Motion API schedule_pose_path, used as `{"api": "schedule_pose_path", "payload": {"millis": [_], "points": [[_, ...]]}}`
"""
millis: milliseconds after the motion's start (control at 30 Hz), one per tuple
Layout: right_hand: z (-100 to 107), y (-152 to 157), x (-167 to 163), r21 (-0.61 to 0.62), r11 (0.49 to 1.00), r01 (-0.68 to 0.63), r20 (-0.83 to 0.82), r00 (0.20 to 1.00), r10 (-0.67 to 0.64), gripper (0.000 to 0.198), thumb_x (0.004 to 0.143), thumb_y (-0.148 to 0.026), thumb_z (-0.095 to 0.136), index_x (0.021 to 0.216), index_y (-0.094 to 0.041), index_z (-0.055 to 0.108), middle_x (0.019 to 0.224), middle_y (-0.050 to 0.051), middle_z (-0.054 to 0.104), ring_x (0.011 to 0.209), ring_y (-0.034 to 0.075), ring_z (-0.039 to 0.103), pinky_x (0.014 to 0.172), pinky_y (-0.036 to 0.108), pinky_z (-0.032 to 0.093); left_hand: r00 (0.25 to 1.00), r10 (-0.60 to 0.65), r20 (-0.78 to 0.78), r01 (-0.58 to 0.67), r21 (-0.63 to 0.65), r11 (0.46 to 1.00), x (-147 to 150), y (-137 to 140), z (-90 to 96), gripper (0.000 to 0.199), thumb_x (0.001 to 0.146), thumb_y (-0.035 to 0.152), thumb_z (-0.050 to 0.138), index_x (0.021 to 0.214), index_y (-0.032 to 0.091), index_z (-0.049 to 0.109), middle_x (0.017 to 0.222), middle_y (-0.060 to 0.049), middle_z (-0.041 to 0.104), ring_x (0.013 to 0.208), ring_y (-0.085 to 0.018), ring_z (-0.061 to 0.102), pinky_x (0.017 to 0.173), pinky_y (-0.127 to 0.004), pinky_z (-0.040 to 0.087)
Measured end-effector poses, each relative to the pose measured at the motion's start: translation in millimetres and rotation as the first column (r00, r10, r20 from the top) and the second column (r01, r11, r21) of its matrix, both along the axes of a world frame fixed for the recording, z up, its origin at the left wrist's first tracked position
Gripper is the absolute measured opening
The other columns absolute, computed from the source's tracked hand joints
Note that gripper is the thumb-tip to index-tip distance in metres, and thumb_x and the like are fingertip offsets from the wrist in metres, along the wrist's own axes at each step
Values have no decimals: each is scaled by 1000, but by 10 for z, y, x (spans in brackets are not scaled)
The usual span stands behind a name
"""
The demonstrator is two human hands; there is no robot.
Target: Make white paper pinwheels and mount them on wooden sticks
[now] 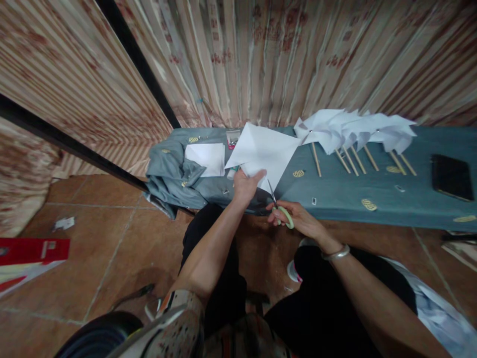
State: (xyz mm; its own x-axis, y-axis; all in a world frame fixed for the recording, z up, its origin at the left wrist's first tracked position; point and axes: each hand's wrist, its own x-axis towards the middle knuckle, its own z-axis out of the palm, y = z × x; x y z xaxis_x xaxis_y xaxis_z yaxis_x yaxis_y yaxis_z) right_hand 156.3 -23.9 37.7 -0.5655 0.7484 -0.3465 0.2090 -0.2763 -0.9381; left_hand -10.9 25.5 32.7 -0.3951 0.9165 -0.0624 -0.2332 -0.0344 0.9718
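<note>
My left hand (pixel 247 186) grips a white sheet of paper (pixel 266 149) near its lower edge, the thumb lying on top. In my right hand (pixel 290 215) are scissors (pixel 284 217) with pale green handles. Their blades point up and meet the paper's lower corner; whether they are cutting into it is too small to tell. Left of the held sheet lies a stack of white paper (pixel 209 157). A small box with a pink edge (pixel 233 140) sits behind it, partly covered by the sheet. Several white paper pinwheels (pixel 350 128) on wooden sticks lie to the right.
A grey-green cloth with yellow prints covers the long bench (pixel 335 191). A black phone (pixel 451 176) rests at its right end. Patterned curtains (pixel 276 59) hang behind, and dark metal poles (pixel 141 64) stand at the left. On the tiled floor is a red box (pixel 33 251).
</note>
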Motion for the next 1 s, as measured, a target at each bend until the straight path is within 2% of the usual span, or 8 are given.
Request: {"api": "schedule_pose_path", "payload": {"millis": [200,600,1000], "points": [[-2,-13,6,-5,1000,3,-15,1000,-3,57,65,-67,73,91,-17,62,74,3,68,64,12,60,59,25,47,1000,5,5,-5,11,1000,-5,5,-13,25,56,23,80,77,13,70,75,-3,72,71,-17,65,76,-31,52],[-104,-4,-5,-72,995,72,-56,996,-76,53,60,-59,80,90,-17,66,65,0,66,56,11,58,55,24,47,999,11,42,-11,10,1000,-19,15,-2,26,55,24,79,76,13,70,75,-3,72,68,-17,64,70,-30,52],[-127,-4,-13,-73,993,96,-58,993,-101,52,59,-57,81,88,-18,66,63,-1,66,53,9,58,54,23,48,999,14,48,-16,54,998,-21,23,-35,25,56,25,79,76,14,70,75,-2,71,68,-16,64,73,-29,52]]}}
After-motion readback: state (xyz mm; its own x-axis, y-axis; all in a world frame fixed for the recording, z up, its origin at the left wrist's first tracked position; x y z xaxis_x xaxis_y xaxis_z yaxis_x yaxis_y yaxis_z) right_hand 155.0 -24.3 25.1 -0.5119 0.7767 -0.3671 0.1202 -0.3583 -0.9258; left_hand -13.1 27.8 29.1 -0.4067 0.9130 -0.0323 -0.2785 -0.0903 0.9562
